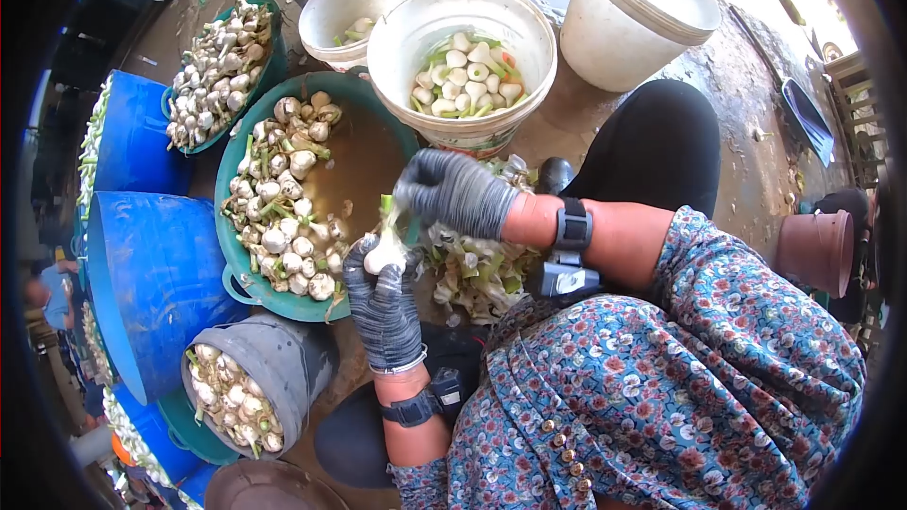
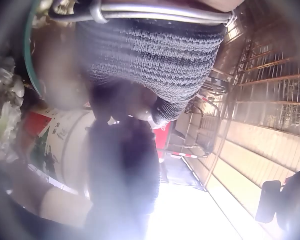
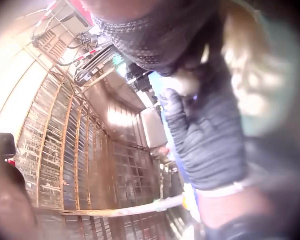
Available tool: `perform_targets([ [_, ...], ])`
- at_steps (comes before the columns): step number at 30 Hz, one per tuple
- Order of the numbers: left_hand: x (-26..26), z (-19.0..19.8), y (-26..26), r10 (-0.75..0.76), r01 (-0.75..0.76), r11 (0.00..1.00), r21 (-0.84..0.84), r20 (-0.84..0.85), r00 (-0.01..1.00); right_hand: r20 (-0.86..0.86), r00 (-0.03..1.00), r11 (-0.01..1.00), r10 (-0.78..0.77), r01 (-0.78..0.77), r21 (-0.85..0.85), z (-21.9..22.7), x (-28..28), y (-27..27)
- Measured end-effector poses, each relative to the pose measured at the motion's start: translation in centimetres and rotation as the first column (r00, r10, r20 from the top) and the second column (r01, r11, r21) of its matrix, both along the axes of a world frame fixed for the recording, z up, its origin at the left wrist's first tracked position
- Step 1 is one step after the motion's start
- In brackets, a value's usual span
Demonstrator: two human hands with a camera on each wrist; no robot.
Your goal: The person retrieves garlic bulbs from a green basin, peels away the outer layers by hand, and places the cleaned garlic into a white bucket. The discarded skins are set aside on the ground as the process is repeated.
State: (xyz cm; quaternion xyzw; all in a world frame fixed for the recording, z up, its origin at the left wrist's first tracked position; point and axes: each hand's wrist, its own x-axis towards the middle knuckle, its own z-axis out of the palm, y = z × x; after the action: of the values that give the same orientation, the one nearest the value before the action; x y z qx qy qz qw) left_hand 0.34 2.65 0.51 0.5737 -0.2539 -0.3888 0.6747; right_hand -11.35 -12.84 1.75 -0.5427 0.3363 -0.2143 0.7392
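Observation:
A white garlic bulb (image 1: pixel 385 253) with a short green stem stands upright in the fingers of my left hand (image 1: pixel 385 307), which wears a grey striped knit glove. My right hand (image 1: pixel 458 194), gloved alike, is curled beside the stem and pinches a pale strip of garlic skin (image 1: pixel 401 212); its fingertips are blurred. Both hands are over the near right side of a green basin (image 1: pixel 227 217) with unpeeled garlic (image 1: pixel 279 212) and brownish water. In the right wrist view the left hand (image 3: pixel 207 135) holds the bulb (image 3: pixel 182 84), partly hidden by the right glove.
Behind the hands stands a white bucket (image 1: pixel 383 61) of peeled garlic (image 1: pixel 468 76). Garlic skins (image 1: pixel 477 274) lie heaped right of the left hand. A grey bucket (image 1: pixel 293 368) of garlic tilts at the near left, beside blue tubs (image 1: pixel 161 283). A lidded white bucket (image 1: pixel 614 42) stands far right.

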Motion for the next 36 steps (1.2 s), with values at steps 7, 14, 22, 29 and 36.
perform_targets([
  [7, -0.4, 2.0, 0.0, -0.097, 0.071, 0.982, 0.177, 0.138, 0.986, -0.022, 0.982, 0.236, -0.187, 0.023, -0.971, 2.9, -1.7, -2.0],
  [14, -0.2, 2.1, -0.1, -0.258, 0.128, 0.956, 0.266, 0.543, 0.799, -0.417, 0.897, 0.172, 0.146, -0.438, -0.882, 2.4, -1.2, 1.3],
  [22, -1.0, 1.8, -0.2, -0.336, 0.210, 0.933, 0.291, 0.499, 0.799, -0.449, 0.864, 0.534, 0.228, -0.497, -0.684, 1.9, -1.0, 1.3],
  [29, 0.0, 0.2, 0.1, -0.276, 0.248, 0.938, 0.243, 0.091, 0.957, -0.359, 0.921, 0.515, 0.149, -0.382, -0.767, 1.7, -1.2, 1.6],
  [36, -1.8, 2.0, -0.8, -0.263, 0.120, 0.959, 0.255, 0.656, 0.707, -0.479, 0.839, 0.890, 0.258, -0.399, -0.220, -3.1, -0.1, -0.4],
])
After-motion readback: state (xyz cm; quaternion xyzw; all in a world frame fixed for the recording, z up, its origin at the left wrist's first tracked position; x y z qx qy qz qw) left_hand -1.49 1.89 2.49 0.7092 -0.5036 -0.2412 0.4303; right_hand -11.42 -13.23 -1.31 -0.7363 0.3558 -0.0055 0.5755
